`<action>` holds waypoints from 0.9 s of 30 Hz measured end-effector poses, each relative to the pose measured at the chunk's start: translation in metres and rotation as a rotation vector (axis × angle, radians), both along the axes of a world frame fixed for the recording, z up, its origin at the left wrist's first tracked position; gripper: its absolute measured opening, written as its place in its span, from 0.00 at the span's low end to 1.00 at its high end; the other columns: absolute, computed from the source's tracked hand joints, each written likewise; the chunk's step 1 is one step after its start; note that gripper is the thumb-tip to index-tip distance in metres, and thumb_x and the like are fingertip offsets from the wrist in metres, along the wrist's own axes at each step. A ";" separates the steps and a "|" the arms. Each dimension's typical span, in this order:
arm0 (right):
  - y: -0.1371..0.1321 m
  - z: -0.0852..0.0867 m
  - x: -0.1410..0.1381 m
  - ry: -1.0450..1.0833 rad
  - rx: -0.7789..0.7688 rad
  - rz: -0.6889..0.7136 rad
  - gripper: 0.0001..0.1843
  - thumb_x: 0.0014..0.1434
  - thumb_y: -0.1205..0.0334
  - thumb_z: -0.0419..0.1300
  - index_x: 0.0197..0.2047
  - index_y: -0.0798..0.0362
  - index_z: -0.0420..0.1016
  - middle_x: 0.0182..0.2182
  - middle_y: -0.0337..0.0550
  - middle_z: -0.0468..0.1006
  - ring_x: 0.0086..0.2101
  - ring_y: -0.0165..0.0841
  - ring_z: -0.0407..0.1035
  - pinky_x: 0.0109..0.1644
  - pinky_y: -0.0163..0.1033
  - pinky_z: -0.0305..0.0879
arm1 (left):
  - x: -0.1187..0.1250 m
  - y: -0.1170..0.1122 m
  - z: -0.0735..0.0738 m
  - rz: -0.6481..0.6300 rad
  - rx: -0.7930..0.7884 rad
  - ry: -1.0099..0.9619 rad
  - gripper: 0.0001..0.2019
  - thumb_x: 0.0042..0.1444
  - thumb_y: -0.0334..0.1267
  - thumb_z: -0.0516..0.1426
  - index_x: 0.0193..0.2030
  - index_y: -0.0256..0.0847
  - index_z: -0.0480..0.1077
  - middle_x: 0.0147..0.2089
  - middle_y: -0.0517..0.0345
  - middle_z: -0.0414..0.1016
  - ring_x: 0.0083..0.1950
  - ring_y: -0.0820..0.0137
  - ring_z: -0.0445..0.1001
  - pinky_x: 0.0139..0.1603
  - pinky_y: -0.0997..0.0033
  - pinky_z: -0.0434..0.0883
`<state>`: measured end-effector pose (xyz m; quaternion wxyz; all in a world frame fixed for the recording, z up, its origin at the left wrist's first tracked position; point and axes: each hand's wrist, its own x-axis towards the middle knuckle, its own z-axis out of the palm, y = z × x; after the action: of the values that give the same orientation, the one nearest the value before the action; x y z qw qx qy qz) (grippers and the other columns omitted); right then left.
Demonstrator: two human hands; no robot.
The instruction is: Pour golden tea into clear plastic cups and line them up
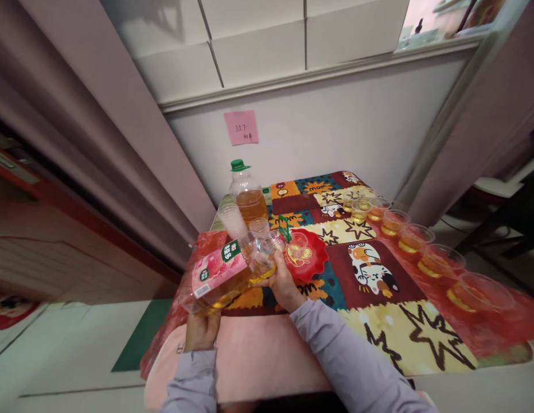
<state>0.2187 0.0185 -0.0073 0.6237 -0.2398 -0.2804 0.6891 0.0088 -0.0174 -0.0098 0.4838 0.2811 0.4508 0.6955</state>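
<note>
A large clear bottle (221, 274) with a pink label and amber liquid lies tipped on its side, neck toward a small clear cup (297, 248) standing on a red plate (312, 256). My left hand (201, 331) grips the bottle's base from below. My right hand (281, 287) is wrapped round the bottle near its neck, just left of the plate. Amber liquid shows in the cup.
A second bottle with a green cap (248, 194) stands behind, with a stack of clear cups (233, 221) beside it. Several filled clear cups (415, 236) line the table's right side. A patterned cloth (378, 321) covers the table; a wall with a pink note (241, 127) lies behind.
</note>
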 end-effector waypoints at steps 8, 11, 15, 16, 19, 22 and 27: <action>0.000 0.004 0.000 0.041 -0.065 0.023 0.46 0.66 0.21 0.59 0.76 0.39 0.67 0.61 0.50 0.85 0.54 0.49 0.84 0.46 0.60 0.88 | -0.004 0.001 -0.003 0.015 -0.043 -0.011 0.36 0.57 0.60 0.72 0.70 0.55 0.76 0.79 0.53 0.72 0.84 0.43 0.61 0.73 0.43 0.76; -0.001 0.005 -0.001 0.047 -0.083 0.018 0.48 0.64 0.20 0.60 0.75 0.41 0.67 0.62 0.51 0.84 0.54 0.49 0.83 0.46 0.58 0.88 | -0.002 0.000 -0.001 0.017 -0.035 -0.017 0.36 0.56 0.60 0.73 0.70 0.54 0.77 0.78 0.54 0.73 0.83 0.43 0.61 0.72 0.43 0.77; -0.001 0.005 -0.001 0.050 -0.084 0.020 0.46 0.65 0.20 0.59 0.73 0.41 0.69 0.63 0.50 0.84 0.55 0.49 0.83 0.48 0.60 0.88 | -0.003 0.000 -0.001 0.008 -0.039 -0.003 0.36 0.55 0.62 0.74 0.68 0.54 0.78 0.76 0.55 0.75 0.84 0.43 0.60 0.72 0.45 0.77; -0.001 0.006 -0.001 0.051 -0.082 0.024 0.45 0.66 0.21 0.59 0.73 0.41 0.70 0.63 0.50 0.84 0.54 0.49 0.84 0.48 0.60 0.88 | -0.004 0.001 -0.002 0.004 -0.035 0.002 0.36 0.55 0.62 0.73 0.68 0.54 0.78 0.76 0.55 0.75 0.84 0.44 0.60 0.73 0.45 0.76; -0.002 0.008 0.000 0.053 -0.076 0.028 0.41 0.67 0.23 0.58 0.72 0.39 0.71 0.61 0.48 0.85 0.53 0.48 0.84 0.47 0.59 0.88 | -0.005 0.002 -0.006 0.021 -0.014 0.005 0.36 0.56 0.63 0.73 0.68 0.53 0.78 0.75 0.53 0.76 0.82 0.45 0.63 0.73 0.46 0.76; -0.002 0.011 0.002 0.064 -0.092 0.031 0.39 0.69 0.26 0.59 0.72 0.41 0.71 0.57 0.48 0.87 0.51 0.46 0.85 0.46 0.56 0.89 | -0.005 0.004 -0.008 0.069 -0.016 -0.005 0.39 0.51 0.63 0.75 0.66 0.49 0.79 0.74 0.48 0.78 0.81 0.43 0.66 0.71 0.47 0.77; -0.001 0.014 0.003 0.094 -0.111 0.044 0.36 0.70 0.28 0.59 0.68 0.44 0.76 0.53 0.49 0.89 0.49 0.45 0.85 0.46 0.54 0.89 | -0.005 0.005 -0.008 0.114 -0.037 -0.035 0.39 0.47 0.61 0.77 0.63 0.48 0.82 0.73 0.46 0.79 0.79 0.42 0.68 0.65 0.51 0.81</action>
<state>0.2221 0.0171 0.0064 0.6065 -0.2351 -0.2173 0.7278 0.0040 -0.0120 -0.0180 0.4563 0.2336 0.4703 0.7184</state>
